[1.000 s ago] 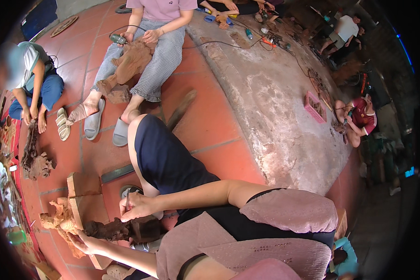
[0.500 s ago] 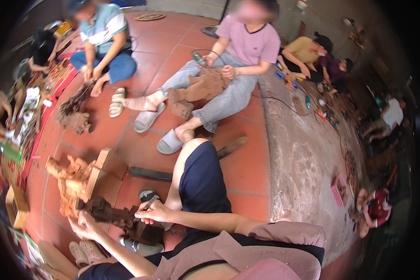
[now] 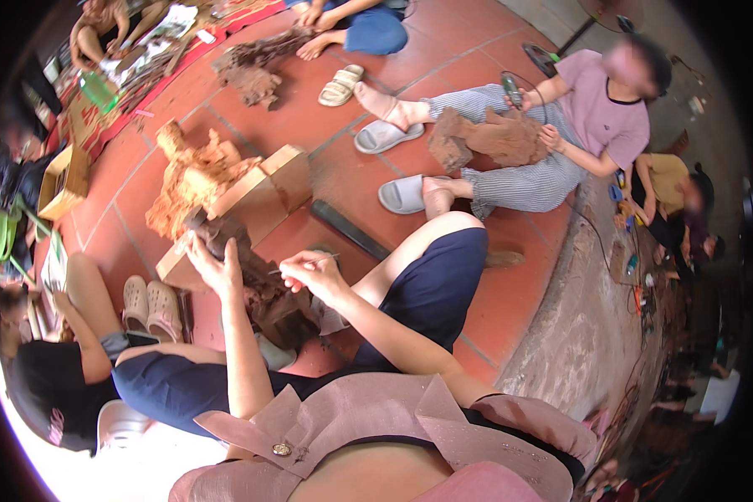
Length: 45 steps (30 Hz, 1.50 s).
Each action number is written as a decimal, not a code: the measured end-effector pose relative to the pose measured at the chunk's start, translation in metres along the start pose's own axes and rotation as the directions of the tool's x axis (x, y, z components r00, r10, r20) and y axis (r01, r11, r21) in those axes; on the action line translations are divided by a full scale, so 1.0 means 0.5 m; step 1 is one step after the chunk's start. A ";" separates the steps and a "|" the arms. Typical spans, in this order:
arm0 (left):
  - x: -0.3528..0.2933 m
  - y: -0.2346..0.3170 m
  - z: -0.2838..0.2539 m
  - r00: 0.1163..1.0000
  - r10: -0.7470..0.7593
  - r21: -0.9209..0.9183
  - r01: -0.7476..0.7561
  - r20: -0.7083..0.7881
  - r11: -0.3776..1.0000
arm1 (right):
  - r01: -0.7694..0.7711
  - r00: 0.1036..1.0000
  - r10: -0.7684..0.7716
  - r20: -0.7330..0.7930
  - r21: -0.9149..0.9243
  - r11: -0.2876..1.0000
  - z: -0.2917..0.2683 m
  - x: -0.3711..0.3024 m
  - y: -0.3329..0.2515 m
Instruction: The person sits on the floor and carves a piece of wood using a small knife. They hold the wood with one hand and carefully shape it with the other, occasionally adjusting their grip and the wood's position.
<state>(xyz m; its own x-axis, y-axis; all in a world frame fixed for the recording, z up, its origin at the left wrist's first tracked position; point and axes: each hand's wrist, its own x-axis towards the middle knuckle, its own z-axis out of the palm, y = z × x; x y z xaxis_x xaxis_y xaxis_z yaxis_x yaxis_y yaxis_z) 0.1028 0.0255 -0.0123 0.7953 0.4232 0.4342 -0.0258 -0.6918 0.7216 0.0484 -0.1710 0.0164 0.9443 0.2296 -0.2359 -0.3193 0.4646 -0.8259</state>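
A dark brown, rough wood carving (image 3: 272, 301) lies slanted in front of me between my legs. Its far end rests by a pale wooden block (image 3: 280, 180). At that far end is my left hand (image 3: 215, 266), fingers stretched out and thumb apart, overlapping the carving's side; I cannot tell whether it bears on the wood. Over the carving's right side, my right hand (image 3: 311, 276) is closed in a pinch on a thin, slender metal tool (image 3: 274, 271). The tool's tip points left toward the carving. An orange-toned wood carving (image 3: 194, 180) leans against the block.
A dark bar (image 3: 349, 230) lies on the red tiles beside my knee. Across from me a seated person holds a power tool (image 3: 511, 89) and a brown wood piece (image 3: 498, 138). Beige clogs (image 3: 164, 309), a wooden box (image 3: 64, 182) and another seated person (image 3: 54, 385) are at left.
My view has turned, so the scene sits further right and higher. The left hand's fingers have straightened upward. My right hand still pinches the thin tool.
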 end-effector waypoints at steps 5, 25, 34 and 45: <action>0.035 0.050 -0.048 0.997 -0.058 -0.135 0.064 0.045 0.989 | 0.006 0.992 -0.011 -0.126 -0.042 0.999 -0.016 0.003 0.003; 0.149 0.043 -0.013 0.974 -0.216 -0.182 0.226 0.075 0.957 | 0.115 0.975 -0.186 -0.121 -0.442 0.890 -0.042 0.017 0.043; 0.149 0.045 -0.015 0.968 -0.234 -0.229 0.249 0.092 0.941 | 0.405 0.881 -0.471 0.049 -0.594 0.695 0.001 0.062 0.049; 0.151 0.034 -0.016 0.946 -0.298 -0.276 0.322 0.127 0.905 | 0.532 0.811 -0.529 0.249 -0.690 0.491 0.011 0.030 0.053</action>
<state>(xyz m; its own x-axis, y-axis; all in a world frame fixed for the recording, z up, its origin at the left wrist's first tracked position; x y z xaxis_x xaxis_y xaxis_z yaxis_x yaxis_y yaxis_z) 0.1574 0.0503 0.0372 0.8368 0.5325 0.1271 0.0656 -0.3281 0.9423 0.0537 -0.1505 -0.0061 0.9149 0.1537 0.3734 0.4011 -0.2399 -0.8840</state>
